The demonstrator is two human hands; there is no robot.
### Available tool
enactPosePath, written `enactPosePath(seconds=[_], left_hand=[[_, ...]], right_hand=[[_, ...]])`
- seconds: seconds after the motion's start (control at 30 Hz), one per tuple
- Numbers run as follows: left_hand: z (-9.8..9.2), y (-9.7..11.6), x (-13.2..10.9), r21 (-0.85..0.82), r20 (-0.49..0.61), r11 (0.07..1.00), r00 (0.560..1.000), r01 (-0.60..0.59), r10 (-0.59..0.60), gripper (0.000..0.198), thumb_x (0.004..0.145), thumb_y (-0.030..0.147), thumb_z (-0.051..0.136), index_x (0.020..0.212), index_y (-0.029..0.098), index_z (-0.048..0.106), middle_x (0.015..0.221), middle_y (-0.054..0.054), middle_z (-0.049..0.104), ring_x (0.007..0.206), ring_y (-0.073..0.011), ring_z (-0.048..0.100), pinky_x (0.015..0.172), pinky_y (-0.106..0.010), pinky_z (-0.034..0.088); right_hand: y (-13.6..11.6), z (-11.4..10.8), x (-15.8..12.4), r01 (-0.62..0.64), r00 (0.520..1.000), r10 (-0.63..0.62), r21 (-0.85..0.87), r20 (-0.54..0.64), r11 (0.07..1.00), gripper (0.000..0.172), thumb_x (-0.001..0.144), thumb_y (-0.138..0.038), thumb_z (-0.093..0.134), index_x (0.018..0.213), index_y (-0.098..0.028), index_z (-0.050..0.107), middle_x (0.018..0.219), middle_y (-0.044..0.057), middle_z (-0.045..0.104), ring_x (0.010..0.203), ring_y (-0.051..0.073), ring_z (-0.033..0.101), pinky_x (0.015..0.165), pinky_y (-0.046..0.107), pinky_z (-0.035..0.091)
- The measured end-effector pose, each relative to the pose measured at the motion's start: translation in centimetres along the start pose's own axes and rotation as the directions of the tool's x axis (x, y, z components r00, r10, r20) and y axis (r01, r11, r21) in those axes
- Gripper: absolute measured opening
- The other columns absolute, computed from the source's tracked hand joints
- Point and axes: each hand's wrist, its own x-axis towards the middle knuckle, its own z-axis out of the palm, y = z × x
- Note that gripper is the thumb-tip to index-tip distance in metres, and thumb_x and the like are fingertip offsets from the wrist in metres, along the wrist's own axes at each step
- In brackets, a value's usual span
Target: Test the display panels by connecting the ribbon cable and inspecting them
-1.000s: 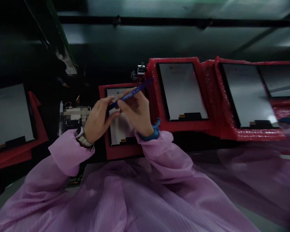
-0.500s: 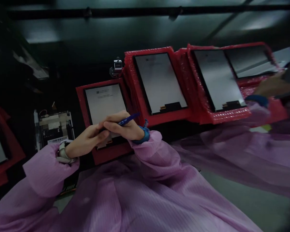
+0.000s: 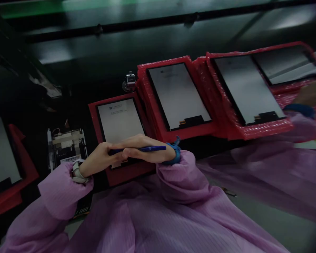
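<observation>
Both my hands meet over the lower end of a grey display panel [image 3: 120, 119] that lies in a red tray [image 3: 94, 116] in front of me. My right hand [image 3: 143, 150] is closed round a blue pen-like tool [image 3: 147, 149], which lies almost level and points left. My left hand [image 3: 100, 160], with a white watch at the wrist, has its fingers pinched at the tool's tip. Whatever is at the tip is hidden between the fingers.
Right of it, more display panels [image 3: 177, 93] rest tilted in red bubble-wrap trays [image 3: 263, 131]. An opened device with circuit boards [image 3: 67, 146] lies to the left, another red tray with a panel [image 3: 0, 154] at far left. A small metal counter [image 3: 130, 82] stands behind. Another person's hand and sleeve [image 3: 309, 105] reach in at right.
My hands have dropped from in front of the panel's top to its lower end, and the blue tool has tipped from slanted upward to nearly level. The view has shifted a little.
</observation>
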Motion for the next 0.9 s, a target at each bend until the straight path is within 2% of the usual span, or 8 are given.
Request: enactPosePath(seconds=[0.1, 0.23, 0.3, 0.4, 0.6, 0.7, 0.8, 0.9], left_hand=[[-0.4, 0.2, 0.0, 0.013, -0.034, 0.994, 0.993, -0.113, 0.113, 0.072, 0.074, 0.085, 0.056, 0.082, 0.014, 0.066, 0.073, -0.001, 0.061, 0.068, -0.0133, 0.052, 0.063, -0.024, 0.042], [-0.2, 0.7, -0.3, 0.145, -0.191, 0.982, 0.97, -0.124, 0.15, 0.075, 0.081, 0.089, 0.031, 0.068, 0.018, 0.048, 0.063, 0.003, 0.044, 0.058, -0.0103, 0.038, 0.054, -0.025, 0.03], [0.2, 0.6, -0.3, 0.236, -0.205, 0.966, 0.967, -0.102, 0.152, 0.07, 0.09, 0.082, 0.026, 0.073, 0.018, 0.05, 0.064, 0.003, 0.045, 0.058, -0.0108, 0.041, 0.056, -0.026, 0.03], [0.6, 0.3, -0.2, 0.352, -0.178, 0.928, 0.965, -0.121, 0.193, 0.062, 0.096, 0.073, 0.028, 0.077, 0.018, 0.051, 0.066, 0.002, 0.049, 0.061, -0.0114, 0.047, 0.059, -0.025, 0.033], [0.7, 0.1, 0.2, 0.339, -0.2, 0.926, 0.948, -0.168, 0.245, 0.062, 0.097, 0.072, 0.022, 0.069, 0.02, 0.041, 0.061, 0.005, 0.041, 0.054, -0.0097, 0.04, 0.054, -0.025, 0.029], [0.7, 0.2, 0.2, 0.349, -0.206, 0.921, 0.944, -0.175, 0.257, 0.061, 0.098, 0.071, 0.023, 0.067, 0.021, 0.037, 0.06, 0.005, 0.038, 0.053, -0.0094, 0.038, 0.053, -0.026, 0.028], [0.8, 0.2, 0.2, 0.372, -0.211, 0.912, 0.941, -0.174, 0.266, 0.059, 0.099, 0.069, 0.023, 0.066, 0.021, 0.036, 0.059, 0.005, 0.038, 0.052, -0.0095, 0.038, 0.052, -0.026, 0.027], [0.9, 0.1, 0.2, 0.386, -0.212, 0.905, 0.938, -0.179, 0.276, 0.059, 0.099, 0.068, 0.024, 0.066, 0.021, 0.035, 0.059, 0.005, 0.039, 0.052, -0.0096, 0.039, 0.052, -0.026, 0.028]], right_hand=[[-0.1, 0.5, -0.9, 0.009, 0.971, 0.034, 0.18, -0.235, 0.984, 0.037, 0.101, -0.045, 0.047, 0.113, -0.02, 0.071, 0.082, 0.002, 0.069, 0.072, 0.011, 0.063, 0.066, 0.022, 0.052], [0.1, 2.1, -2.3, 0.16, 0.763, 0.14, 0.393, -0.631, 0.906, 0.026, 0.098, -0.037, 0.051, 0.107, -0.023, 0.071, 0.086, 0.002, 0.071, 0.07, 0.013, 0.065, 0.056, 0.022, 0.051], [0.3, 3.3, -2.8, 0.115, 0.685, 0.218, 0.399, -0.695, 0.91, 0.02, 0.095, -0.032, 0.056, 0.107, -0.024, 0.071, 0.092, 0.002, 0.071, 0.075, 0.013, 0.065, 0.06, 0.023, 0.053], [0.9, 5.3, -3.2, -0.054, 0.619, 0.265, 0.296, -0.739, 0.954, 0.012, 0.089, -0.023, 0.063, 0.099, -0.024, 0.07, 0.086, -0.001, 0.066, 0.073, 0.01, 0.059, 0.064, 0.021, 0.049], [3.5, 8.0, -3.3, -0.222, 0.534, 0.201, 0.093, -0.821, 0.971, 0.002, 0.09, -0.022, 0.057, 0.088, -0.021, 0.056, 0.071, -0.005, 0.055, 0.06, 0.008, 0.05, 0.056, 0.021, 0.04], [4.3, 8.3, -3.2, -0.296, 0.485, 0.184, 0.037, -0.855, 0.954, 0.021, 0.09, -0.027, 0.058, 0.075, -0.021, 0.045, 0.061, -0.007, 0.048, 0.052, 0.007, 0.045, 0.052, 0.021, 0.036], [4.3, 8.2, -3.1, -0.366, 0.525, 0.124, -0.091, -0.842, 0.926, 0.034, 0.089, -0.027, 0.056, 0.063, -0.021, 0.035, 0.052, -0.008, 0.04, 0.046, 0.006, 0.036, 0.048, 0.021, 0.03], [4.1, 8.1, -2.9, -0.387, 0.548, 0.107, -0.138, -0.83, 0.912, 0.035, 0.087, -0.025, 0.056, 0.06, -0.021, 0.034, 0.049, -0.008, 0.037, 0.045, 0.005, 0.032, 0.047, 0.022, 0.026]])
